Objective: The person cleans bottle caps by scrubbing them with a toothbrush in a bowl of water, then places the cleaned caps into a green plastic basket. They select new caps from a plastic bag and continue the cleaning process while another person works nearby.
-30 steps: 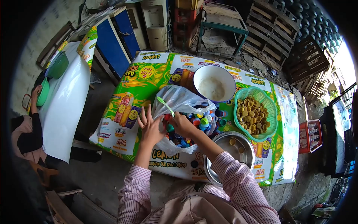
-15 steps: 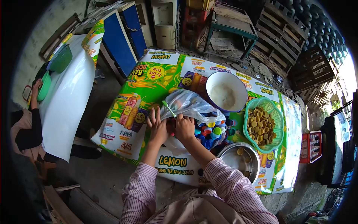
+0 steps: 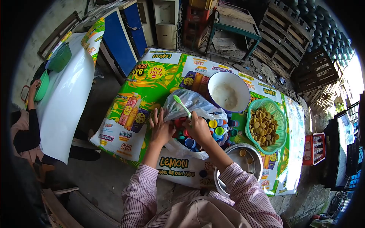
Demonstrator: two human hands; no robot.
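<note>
1. The right hand (image 3: 199, 128) is closed around a slim green-and-white plastic tool (image 3: 182, 105).
2. The left hand (image 3: 161, 131) fans its fingers at the bag's left side; whether its thumb pinches anything is hidden.
3. The hands have just parted slightly, exposing more caps between them.
4. Multicoloured plastic caps (image 3: 219, 131) lie loosely heaped in a crumpled translucent plastic bag (image 3: 186, 99), near the middle of the table's (image 3: 110, 133) near edge.
</note>
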